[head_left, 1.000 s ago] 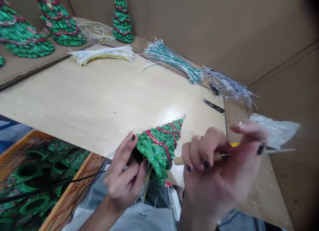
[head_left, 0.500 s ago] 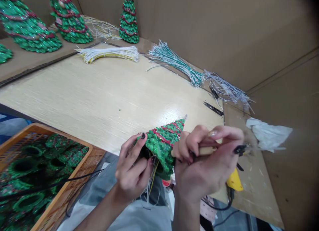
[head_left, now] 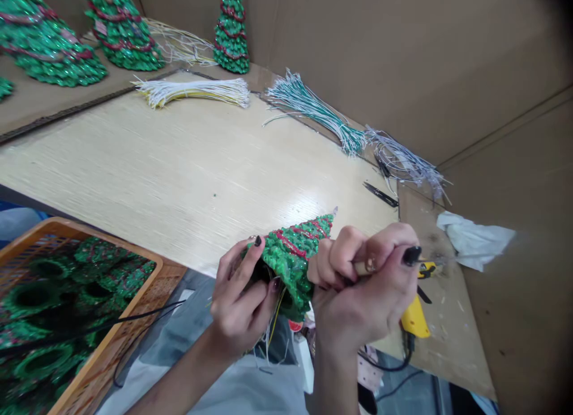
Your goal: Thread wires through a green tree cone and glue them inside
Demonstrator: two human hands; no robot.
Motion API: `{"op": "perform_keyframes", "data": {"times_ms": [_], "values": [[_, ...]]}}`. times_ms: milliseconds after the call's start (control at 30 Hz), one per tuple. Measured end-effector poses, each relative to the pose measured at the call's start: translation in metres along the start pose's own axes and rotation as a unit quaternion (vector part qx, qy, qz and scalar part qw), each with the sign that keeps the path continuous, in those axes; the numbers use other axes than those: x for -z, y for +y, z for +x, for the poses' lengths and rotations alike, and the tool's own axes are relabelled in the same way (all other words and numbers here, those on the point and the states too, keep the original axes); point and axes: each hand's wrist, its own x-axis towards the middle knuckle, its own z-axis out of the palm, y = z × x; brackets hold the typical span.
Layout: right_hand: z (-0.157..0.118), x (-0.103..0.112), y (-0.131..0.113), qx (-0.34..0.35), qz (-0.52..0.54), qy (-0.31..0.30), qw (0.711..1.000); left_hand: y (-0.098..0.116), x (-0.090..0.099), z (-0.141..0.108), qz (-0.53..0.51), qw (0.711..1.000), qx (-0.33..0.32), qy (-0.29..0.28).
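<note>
My left hand (head_left: 242, 292) grips the open base of a small green Christmas tree (head_left: 298, 248) with red garlands. The tree is tilted, its clear tip pointing up and right over the table's front edge. White and yellow wires (head_left: 272, 325) hang from its hollow base beside my left fingers. My right hand (head_left: 364, 283) is closed around a light wooden handle (head_left: 363, 268), close against the tree's right side. A thin metal shaft sticks out to the right past my thumb, blurred, so the exact tool is unclear.
An orange basket (head_left: 160, 266) of hollow green trees stands lower left. Finished-looking trees (head_left: 230, 33) stand at the back. White-yellow (head_left: 197, 92) and green-white wire bundles (head_left: 317, 113) lie along the table's rear. Black tweezers (head_left: 380, 194), white tissue (head_left: 474, 239) and a yellow corded tool (head_left: 415, 319) are at right.
My right hand has tightened around the wooden handle, fingers and thumb closing in, and the thin shaft now shows at right. The left hand and tree stay nearly still; the view shifts slightly.
</note>
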Motion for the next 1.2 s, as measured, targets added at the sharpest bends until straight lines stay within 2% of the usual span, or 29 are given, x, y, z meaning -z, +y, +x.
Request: {"op": "perform_keyframes", "data": {"times_ms": [100,200,333,467,567,667,733,833,1000,1100,1200], "values": [[0.002,0.004,-0.001,-0.021,0.018,0.036,0.999,0.001,0.002,0.0,0.0,1.0,0.013,0.001],[0.002,0.007,0.0,0.003,0.008,0.077,0.997,0.003,0.007,-0.001,-0.017,0.999,0.038,-0.005],[0.0,0.007,0.004,0.027,-0.022,0.074,0.997,0.009,0.009,-0.002,-0.062,0.99,0.124,0.009],[-0.001,0.004,0.004,0.041,-0.033,0.061,0.997,0.01,0.004,0.001,-0.18,0.963,0.196,0.042],[-0.003,0.002,0.003,0.05,-0.029,0.042,0.997,0.007,0.003,0.005,-0.221,0.959,0.178,0.007],[-0.005,0.002,0.003,0.059,-0.032,0.034,0.997,0.003,0.01,0.012,-0.155,0.976,0.133,-0.081],[-0.006,0.002,0.003,0.064,-0.035,0.029,0.997,0.002,0.014,0.018,-0.106,0.983,0.103,-0.112],[-0.006,0.002,0.003,0.068,-0.045,0.022,0.996,0.008,0.013,0.026,-0.093,0.987,0.087,-0.095],[-0.007,0.0,0.004,0.067,-0.04,0.018,0.997,0.021,-0.003,0.028,-0.083,0.988,0.121,-0.055],[-0.008,-0.001,0.005,0.065,-0.041,0.013,0.997,0.023,-0.012,0.026,-0.065,0.99,0.123,-0.024],[-0.009,-0.003,0.005,0.065,-0.054,0.014,0.996,0.022,-0.015,0.026,-0.057,0.991,0.118,-0.017]]}}
